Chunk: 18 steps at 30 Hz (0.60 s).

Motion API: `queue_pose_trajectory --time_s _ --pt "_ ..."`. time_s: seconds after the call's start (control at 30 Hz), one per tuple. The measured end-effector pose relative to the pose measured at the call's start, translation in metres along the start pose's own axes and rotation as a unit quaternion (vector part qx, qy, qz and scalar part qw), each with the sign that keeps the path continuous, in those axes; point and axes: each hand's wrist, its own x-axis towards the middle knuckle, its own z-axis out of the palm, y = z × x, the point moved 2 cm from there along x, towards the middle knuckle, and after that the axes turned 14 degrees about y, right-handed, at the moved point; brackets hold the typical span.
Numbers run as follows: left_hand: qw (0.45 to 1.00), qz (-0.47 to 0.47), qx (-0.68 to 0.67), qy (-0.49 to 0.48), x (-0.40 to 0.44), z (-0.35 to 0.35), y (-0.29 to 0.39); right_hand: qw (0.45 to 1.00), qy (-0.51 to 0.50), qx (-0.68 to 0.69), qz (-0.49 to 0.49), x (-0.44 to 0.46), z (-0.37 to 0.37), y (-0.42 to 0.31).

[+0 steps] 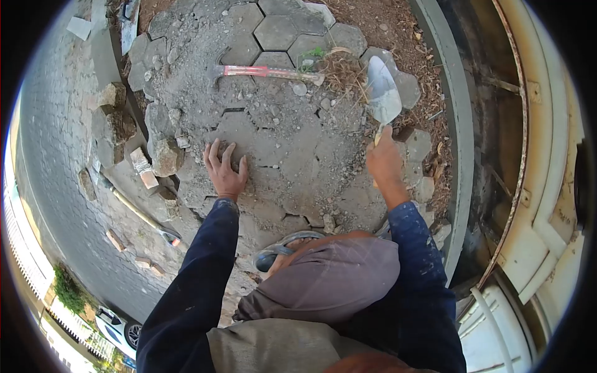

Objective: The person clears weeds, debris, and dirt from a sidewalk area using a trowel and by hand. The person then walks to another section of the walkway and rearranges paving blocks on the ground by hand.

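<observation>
My right hand [384, 160] is wrapped round the handle of a trowel [384, 93], whose pale blade points away from me beside a clump of dry roots [343, 78]. My left hand [225, 169] rests on the dusty hexagonal pavers [261, 140] with its fingers spread, holding nothing. Farther out, a hammer [267, 72] with a red and white handle lies across the pavers, its head to the left. Sandy grit and small stones cover much of the paving between my hands.
Broken concrete chunks [115, 124] and a brick piece [144, 166] line the left side. A long-handled tool [140, 214] lies beyond them. A concrete curb [459, 149] and a rusty metal structure [528, 93] bound the right. My sandalled foot [283, 250] is close below.
</observation>
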Motion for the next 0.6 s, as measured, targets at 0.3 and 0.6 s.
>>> queue_pose_trajectory --time_s 0.3,0.6 --pt "0.998 -0.027 -0.021 0.06 -0.006 -0.001 -0.005 0.998 -0.01 0.037 -0.052 -0.013 -0.007 0.025" --pt "0.991 -0.053 0.026 0.123 -0.022 -0.005 -0.007 0.993 -0.037 0.06 -0.091 -0.039 0.007 -0.009"
